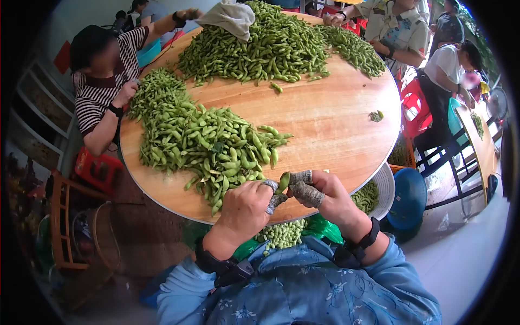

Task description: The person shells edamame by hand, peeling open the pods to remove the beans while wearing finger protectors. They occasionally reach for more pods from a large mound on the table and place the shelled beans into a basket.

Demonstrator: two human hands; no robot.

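Observation:
My left hand and my right hand meet above the near edge of the round wooden table, both closed on one green soybean pod between thumbs and forefingers. Grey cloth covers wrap those fingertips. Just beyond my left hand lies a heap of soybean pods, spreading to the left side of the table. Below my hands, at my lap, are pale green shelled beans beside a green plastic bag.
A larger pod heap covers the table's far side. White basket holding pods and blue basin stand at right. A person in stripes sits left, arm stretched towards a pale cloth; another person is opposite.

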